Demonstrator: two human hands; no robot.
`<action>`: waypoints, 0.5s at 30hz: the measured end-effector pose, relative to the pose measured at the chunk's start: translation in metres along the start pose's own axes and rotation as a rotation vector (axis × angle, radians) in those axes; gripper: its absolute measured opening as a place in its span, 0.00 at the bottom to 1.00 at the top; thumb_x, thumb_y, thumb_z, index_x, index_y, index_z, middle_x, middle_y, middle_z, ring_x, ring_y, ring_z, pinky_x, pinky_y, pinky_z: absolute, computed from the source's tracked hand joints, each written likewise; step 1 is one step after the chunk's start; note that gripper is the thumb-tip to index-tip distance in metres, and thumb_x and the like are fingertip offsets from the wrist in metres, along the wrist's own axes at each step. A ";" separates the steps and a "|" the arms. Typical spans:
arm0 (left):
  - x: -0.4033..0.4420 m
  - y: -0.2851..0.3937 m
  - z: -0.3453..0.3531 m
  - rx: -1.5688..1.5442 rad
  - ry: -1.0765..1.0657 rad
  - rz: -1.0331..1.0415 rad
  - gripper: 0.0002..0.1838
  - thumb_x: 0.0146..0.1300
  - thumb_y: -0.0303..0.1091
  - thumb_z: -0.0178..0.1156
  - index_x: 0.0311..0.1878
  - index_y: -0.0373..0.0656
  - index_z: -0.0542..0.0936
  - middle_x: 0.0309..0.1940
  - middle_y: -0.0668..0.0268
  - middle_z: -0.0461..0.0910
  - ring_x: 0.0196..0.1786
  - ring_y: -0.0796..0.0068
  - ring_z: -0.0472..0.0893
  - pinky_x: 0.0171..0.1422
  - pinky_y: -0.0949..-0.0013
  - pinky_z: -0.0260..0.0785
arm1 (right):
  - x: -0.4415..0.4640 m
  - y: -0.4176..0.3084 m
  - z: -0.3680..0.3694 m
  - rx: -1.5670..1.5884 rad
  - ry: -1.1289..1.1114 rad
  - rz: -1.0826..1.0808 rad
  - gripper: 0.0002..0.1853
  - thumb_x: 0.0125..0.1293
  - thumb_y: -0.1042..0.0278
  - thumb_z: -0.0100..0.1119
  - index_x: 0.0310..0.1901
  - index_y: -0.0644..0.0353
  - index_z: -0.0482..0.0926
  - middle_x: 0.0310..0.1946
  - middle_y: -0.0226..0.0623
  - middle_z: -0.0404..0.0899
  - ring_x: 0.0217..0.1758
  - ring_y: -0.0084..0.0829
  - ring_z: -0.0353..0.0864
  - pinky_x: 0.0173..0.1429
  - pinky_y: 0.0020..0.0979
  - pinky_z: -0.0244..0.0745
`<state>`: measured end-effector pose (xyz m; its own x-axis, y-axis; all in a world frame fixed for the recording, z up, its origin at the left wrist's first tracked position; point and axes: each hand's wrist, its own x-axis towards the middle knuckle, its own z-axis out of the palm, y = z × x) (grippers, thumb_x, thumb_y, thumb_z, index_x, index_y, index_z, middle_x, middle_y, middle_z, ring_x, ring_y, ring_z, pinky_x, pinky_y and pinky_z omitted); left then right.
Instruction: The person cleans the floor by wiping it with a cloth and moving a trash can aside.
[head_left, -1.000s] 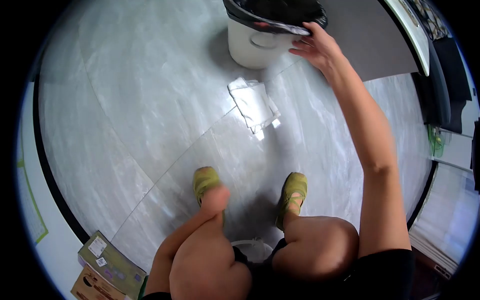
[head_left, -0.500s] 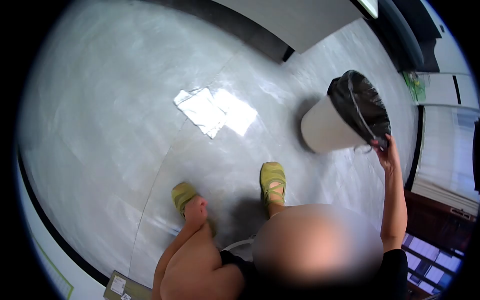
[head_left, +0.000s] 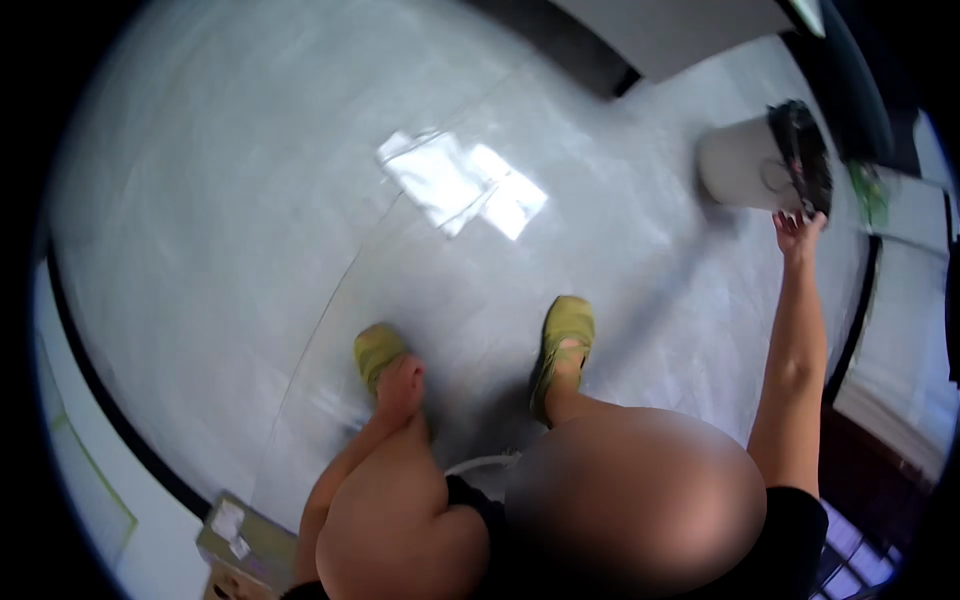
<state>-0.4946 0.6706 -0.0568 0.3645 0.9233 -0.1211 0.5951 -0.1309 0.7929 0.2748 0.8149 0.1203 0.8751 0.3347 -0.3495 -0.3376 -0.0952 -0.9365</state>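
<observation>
Head view showed the right hand (head_left: 800, 232) at the far right, its fingertips touching the dark rim of a pale bin (head_left: 735, 165); blur hid their exact bend, so I could not tell whether they gripped it. The bin appeared tilted, its mouth to the right, lined with a black bag (head_left: 802, 160). The left hand (head_left: 400, 385) hung past the left knee, above 1 of 2 olive shoes (head_left: 568, 325); I could not tell whether its fingers were open or curled.

Around them, a folded white cloth (head_left: 420, 172) lay on the grey floor (head_left: 250, 200), beside a bright patch of light and well apart from the bin. A grey desk panel (head_left: 690, 35) stood beyond, and a dark chair (head_left: 850, 100) crowded the bin's far side, with a green item (head_left: 870, 195) near the mouth. The right knee filled the lower middle, blurred.

At lower left, a box (head_left: 255, 545) bore 2 white labels (head_left: 228, 520), and a green-edged sheet (head_left: 90, 490) hung on the wall; lettering on either was too small to read.
</observation>
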 end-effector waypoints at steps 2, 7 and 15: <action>-0.002 0.009 0.001 0.000 -0.008 -0.050 0.04 0.54 0.23 0.54 0.30 0.45 0.74 0.28 0.58 0.75 0.33 0.51 0.77 0.36 0.55 0.69 | -0.069 0.015 0.031 0.000 0.114 0.032 0.43 0.62 0.31 0.50 0.68 0.59 0.58 0.67 0.42 0.58 0.65 0.48 0.68 0.66 0.55 0.66; 0.010 0.030 -0.013 -0.086 0.008 -0.008 0.03 0.55 0.22 0.53 0.31 0.42 0.73 0.29 0.58 0.75 0.33 0.52 0.77 0.35 0.56 0.69 | -0.170 0.149 0.068 -0.798 -0.463 -0.475 0.29 0.71 0.56 0.55 0.69 0.58 0.63 0.66 0.40 0.65 0.62 0.35 0.72 0.60 0.36 0.71; 0.006 0.017 -0.006 -0.004 -0.023 -0.055 0.05 0.54 0.21 0.52 0.32 0.42 0.74 0.31 0.57 0.77 0.37 0.53 0.79 0.39 0.57 0.71 | -0.366 0.257 0.261 -1.260 -1.482 -1.465 0.32 0.71 0.49 0.51 0.74 0.43 0.58 0.77 0.40 0.47 0.78 0.45 0.48 0.78 0.45 0.47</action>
<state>-0.4869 0.6761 -0.0405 0.3478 0.9204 -0.1785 0.6119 -0.0786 0.7870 -0.2226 0.9128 0.0156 -0.6358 0.7715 -0.0245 0.7563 0.6163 -0.2193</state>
